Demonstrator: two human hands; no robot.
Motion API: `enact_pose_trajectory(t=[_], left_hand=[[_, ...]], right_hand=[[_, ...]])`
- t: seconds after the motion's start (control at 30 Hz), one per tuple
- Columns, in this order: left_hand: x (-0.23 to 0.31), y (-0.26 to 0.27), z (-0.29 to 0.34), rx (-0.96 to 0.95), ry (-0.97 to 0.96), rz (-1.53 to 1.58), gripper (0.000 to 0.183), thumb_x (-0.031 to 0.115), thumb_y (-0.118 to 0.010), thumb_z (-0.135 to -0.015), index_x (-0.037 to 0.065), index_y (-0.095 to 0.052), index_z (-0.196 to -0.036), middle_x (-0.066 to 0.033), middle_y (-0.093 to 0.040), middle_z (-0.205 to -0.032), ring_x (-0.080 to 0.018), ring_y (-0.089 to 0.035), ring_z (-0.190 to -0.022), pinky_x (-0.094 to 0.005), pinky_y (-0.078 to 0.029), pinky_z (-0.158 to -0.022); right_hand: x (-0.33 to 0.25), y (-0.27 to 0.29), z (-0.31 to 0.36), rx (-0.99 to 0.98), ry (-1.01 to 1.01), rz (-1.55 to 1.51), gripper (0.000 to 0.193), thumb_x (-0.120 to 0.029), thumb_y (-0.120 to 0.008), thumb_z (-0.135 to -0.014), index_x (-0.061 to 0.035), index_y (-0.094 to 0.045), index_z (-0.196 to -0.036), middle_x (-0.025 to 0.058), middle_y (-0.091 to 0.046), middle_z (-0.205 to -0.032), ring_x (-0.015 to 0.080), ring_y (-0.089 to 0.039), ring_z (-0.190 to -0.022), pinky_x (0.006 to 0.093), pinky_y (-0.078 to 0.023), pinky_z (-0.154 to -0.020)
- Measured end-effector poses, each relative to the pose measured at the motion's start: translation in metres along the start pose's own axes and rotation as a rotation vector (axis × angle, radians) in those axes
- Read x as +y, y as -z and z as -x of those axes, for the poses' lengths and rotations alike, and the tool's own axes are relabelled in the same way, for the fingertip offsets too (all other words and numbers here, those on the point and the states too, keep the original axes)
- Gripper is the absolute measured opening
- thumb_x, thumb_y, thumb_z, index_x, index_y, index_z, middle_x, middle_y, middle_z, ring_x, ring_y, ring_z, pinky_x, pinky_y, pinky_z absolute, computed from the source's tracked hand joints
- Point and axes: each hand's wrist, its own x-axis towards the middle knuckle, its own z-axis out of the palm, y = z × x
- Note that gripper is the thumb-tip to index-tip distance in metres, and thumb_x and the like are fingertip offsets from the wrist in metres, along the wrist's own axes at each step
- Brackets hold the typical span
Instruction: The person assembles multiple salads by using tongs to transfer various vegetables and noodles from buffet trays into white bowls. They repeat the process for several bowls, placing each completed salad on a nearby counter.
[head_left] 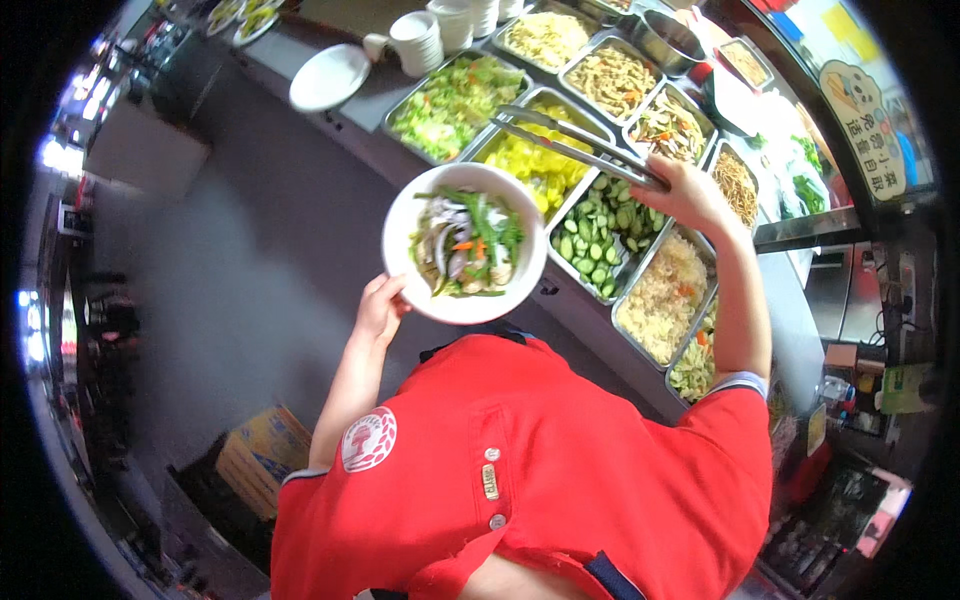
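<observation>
My left hand (381,308) grips the near left rim of a white bowl (398,225). Inside the bowl lie mixed vegetables (470,245): green stems, whitish-purple slices and orange bits. My right hand (685,195) is closed around the handle end of metal tongs (590,150). The tongs point left, over a tray of yellow slices (530,165); their tips are apart, and I see no food between them. Just below the right hand is a tray of sliced cucumbers (590,240). A tray of leafy greens (455,105) lies left of the yellow slices.
More metal trays hold pale shreds (660,300), brown strips (735,185) and noodle-like food (545,38). A white plate (330,77) and stacked white cups (415,45) stand along the counter's far left. A metal pot (668,42) sits behind the trays. A cardboard box (262,455) is at lower left.
</observation>
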Motion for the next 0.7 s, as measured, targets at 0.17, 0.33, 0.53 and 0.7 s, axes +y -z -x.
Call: enact_pose_trajectory(t=[0.17, 0.33, 0.53, 0.7], left_hand=[[0.035, 0.031, -0.033, 0.123, -0.012, 0.057, 0.023, 0.014, -0.058, -0.089, 0.003, -0.061, -0.109, -0.0062, -0.067, -0.101, -0.0144, -0.066, -0.084, -0.0224, -0.049, -0.054], [0.071, 0.036, -0.075, 0.235, -0.041, 0.110, 0.017, 0.015, -0.061, -0.091, 0.005, -0.062, -0.104, -0.0035, -0.067, -0.092, -0.0093, -0.063, -0.074, -0.0197, -0.047, -0.053], [0.103, 0.045, -0.139, 0.151, 0.033, 0.075, 0.021, 0.018, -0.061, -0.091, 0.005, -0.061, -0.107, -0.0032, -0.067, -0.095, -0.0090, -0.063, -0.077, -0.0190, -0.046, -0.054], [0.128, 0.050, -0.190, -0.008, 0.121, 0.018, 0.020, 0.016, -0.059, -0.091, 0.005, -0.061, -0.108, -0.0031, -0.067, -0.097, -0.0092, -0.064, -0.079, -0.0192, -0.047, -0.054]], right_hand=[[0.042, -0.045, -0.013, -0.096, -0.302, 0.049, 0.049, -0.044, -0.074, -0.072, -0.0076, -0.064, -0.103, 0.0180, -0.067, -0.085, 0.0325, -0.067, -0.083, 0.0411, -0.052, -0.074], [0.033, -0.072, -0.033, -0.213, -0.345, 0.141, 0.056, -0.044, -0.075, -0.070, -0.0031, -0.057, -0.105, 0.0159, -0.067, -0.078, 0.0330, -0.067, -0.075, 0.0416, -0.054, -0.068], [-0.012, -0.105, -0.058, -0.288, -0.419, 0.095, 0.044, -0.033, -0.072, -0.073, -0.0053, -0.060, -0.105, 0.0146, -0.070, -0.085, 0.0296, -0.069, -0.081, 0.0404, -0.055, -0.071], [-0.036, -0.125, -0.059, -0.216, -0.579, 0.004, 0.026, -0.031, -0.067, -0.080, -0.0090, -0.066, -0.094, 0.0131, -0.069, -0.085, 0.0305, -0.068, -0.083, 0.0424, -0.053, -0.073]])
